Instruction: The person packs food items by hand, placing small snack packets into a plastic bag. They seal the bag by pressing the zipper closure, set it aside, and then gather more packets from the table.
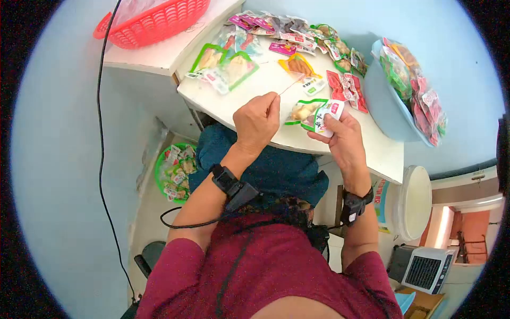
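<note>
My left hand [257, 122] is closed in a pinch over the table's front edge. From its fingertips a thin reddish strand [289, 86] runs up and right toward an orange-edged food packet [297, 65]. My right hand [345, 135] grips green-edged food packets [319, 114], thumb on the white label, with pale food showing through the clear plastic. Red packets [348, 90] lie just beyond that hand. To the left on the tabletop are green-edged clear packets [239, 69].
More packets are heaped along the back of the white table [388, 159]. A blue tub [380, 106] full of packets stands at the right, a red basket [159, 24] on the left counter. Below are a green basket [159, 170] of packets and a white bucket [417, 202].
</note>
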Demonstrator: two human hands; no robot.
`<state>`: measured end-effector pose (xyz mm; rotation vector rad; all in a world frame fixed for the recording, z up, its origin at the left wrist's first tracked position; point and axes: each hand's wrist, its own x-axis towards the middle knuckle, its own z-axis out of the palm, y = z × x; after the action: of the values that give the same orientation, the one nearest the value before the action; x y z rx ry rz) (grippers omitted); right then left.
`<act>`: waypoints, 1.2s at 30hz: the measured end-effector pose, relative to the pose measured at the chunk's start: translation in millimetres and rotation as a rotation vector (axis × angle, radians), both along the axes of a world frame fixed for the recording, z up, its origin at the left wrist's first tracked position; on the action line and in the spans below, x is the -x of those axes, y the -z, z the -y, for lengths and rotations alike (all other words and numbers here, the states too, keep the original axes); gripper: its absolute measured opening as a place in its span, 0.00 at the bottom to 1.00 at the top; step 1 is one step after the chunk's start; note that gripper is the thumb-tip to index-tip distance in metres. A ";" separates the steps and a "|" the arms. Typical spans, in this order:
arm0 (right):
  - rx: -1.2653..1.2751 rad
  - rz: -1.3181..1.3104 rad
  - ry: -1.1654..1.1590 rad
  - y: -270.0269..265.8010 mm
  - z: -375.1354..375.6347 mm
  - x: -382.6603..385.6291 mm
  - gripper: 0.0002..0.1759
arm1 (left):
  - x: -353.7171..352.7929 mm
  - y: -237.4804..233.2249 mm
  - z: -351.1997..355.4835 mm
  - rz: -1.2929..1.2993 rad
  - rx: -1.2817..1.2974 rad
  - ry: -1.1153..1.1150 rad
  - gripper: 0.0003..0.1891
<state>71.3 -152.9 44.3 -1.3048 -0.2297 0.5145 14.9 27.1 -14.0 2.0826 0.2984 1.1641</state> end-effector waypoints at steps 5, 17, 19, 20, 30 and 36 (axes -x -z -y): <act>0.038 0.179 0.029 -12.1 4.6 14.4 0.15 | 1.7 5.5 -6.6 -0.020 -0.014 -0.008 0.07; 0.034 0.121 0.058 4.3 16.2 3.4 0.15 | 1.9 9.1 -2.3 -0.056 0.017 0.037 0.07; -0.078 0.096 0.048 7.7 13.3 4.7 0.15 | 1.5 6.5 0.1 -0.049 0.051 0.046 0.08; -0.126 0.069 0.053 9.5 8.5 7.1 0.15 | 1.3 4.9 1.1 -0.045 0.069 0.049 0.08; -0.323 -0.083 0.006 39.5 -31.9 6.4 0.19 | 3.8 -4.5 10.7 0.011 0.151 0.113 0.06; -0.321 -0.176 -0.058 52.3 -59.8 1.0 0.17 | 0.8 -3.3 13.3 0.068 0.104 0.141 0.08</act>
<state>70.3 -93.2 -8.0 -0.9374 -0.1950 0.6118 14.0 13.8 -10.7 1.9373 0.1733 1.1089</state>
